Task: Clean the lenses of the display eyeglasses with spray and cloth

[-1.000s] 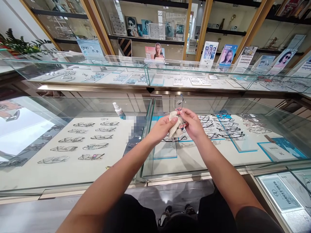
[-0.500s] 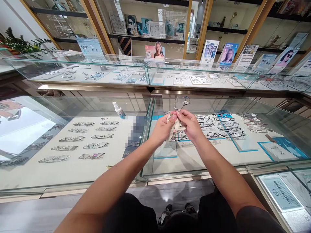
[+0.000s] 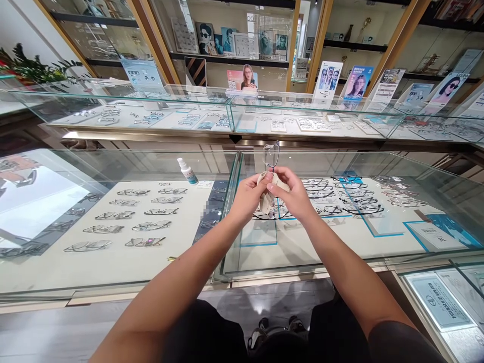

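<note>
Both hands meet over the glass counter, around a pair of thin-framed glasses [image 3: 271,155] and a cream cloth [image 3: 266,202]. My left hand [image 3: 249,196] is closed on the cloth, its thumb pressed near the lower part of the glasses. My right hand [image 3: 293,192] pinches the cloth and glasses from the other side, fingers bent. One lens sticks up above the fingertips; the rest of the frame is hidden by the cloth and fingers.
A white spray bottle [image 3: 187,171] stands on the left glass case [image 3: 151,272]. Rows of glasses lie inside the cases under the glass. Behind, a second display counter [image 3: 159,135] carries upright advertising cards.
The glasses have turned and shifted slightly left, so the raised lens now looks narrower. My right fingers have moved closer over the cloth. The view has shifted slightly.
</note>
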Demonstrator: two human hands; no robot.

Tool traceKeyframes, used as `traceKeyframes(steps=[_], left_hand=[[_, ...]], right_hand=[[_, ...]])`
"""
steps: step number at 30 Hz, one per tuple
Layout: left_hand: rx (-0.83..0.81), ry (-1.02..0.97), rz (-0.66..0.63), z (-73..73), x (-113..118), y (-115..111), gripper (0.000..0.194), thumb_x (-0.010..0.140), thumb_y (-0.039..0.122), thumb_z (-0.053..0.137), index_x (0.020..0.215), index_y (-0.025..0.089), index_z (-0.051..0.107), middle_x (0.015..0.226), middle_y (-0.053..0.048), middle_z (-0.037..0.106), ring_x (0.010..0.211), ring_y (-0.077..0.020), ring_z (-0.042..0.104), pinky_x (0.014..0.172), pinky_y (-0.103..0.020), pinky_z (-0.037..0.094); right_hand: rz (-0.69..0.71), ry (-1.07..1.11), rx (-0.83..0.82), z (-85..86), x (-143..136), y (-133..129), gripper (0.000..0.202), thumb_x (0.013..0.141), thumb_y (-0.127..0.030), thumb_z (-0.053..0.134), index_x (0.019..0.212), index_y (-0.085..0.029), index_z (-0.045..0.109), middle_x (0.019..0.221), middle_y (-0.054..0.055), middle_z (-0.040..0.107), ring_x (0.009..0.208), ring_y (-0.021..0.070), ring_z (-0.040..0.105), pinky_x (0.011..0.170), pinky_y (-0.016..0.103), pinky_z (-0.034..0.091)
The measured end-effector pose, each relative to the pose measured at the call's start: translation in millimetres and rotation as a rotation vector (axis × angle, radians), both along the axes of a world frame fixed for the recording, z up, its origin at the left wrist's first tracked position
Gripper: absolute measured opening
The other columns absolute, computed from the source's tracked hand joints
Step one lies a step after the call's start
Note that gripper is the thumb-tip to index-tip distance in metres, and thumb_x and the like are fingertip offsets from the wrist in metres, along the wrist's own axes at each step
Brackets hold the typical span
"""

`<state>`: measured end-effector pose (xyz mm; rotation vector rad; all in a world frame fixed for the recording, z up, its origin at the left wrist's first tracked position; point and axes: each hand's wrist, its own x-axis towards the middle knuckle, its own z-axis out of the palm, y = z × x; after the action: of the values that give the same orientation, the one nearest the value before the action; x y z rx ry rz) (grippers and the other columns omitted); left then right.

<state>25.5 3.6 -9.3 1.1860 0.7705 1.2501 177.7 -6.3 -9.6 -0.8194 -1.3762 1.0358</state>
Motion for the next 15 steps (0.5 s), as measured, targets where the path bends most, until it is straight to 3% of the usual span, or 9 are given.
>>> traceKeyframes(steps=[6,15], left_hand=[[0.081,0.026,-0.021,-2.7,-5.6,4.5,0.043,0.088,0.060,0.081,0.079,0.018,0.073,0.071,-0.001,0.061,0.066,-0.0136,0.053,0.062,-0.028,0.042],[0.172,0.173,0.012,2.2,-9.1,6.6,0.048,0.084,0.063,0.083,0.073,0.018,0.074,0.074,-0.002,0.063,0.071,-0.0153,0.051,0.068,-0.030,0.039]], right_hand=[[-0.104,-0.014,0.104,-3.5,3.0,2.8,0.032,0.089,-0.045,0.083,0.109,-0.028,0.064,0.118,0.004,0.068,0.116,0.0219,0.064,0.108,0.037,0.050],[-0.036,-0.031,0.075,0.6,9.1,5.1,0.030,0.088,-0.047,0.083,0.106,-0.028,0.071,0.115,0.004,0.074,0.114,0.0238,0.066,0.106,0.040,0.051]])
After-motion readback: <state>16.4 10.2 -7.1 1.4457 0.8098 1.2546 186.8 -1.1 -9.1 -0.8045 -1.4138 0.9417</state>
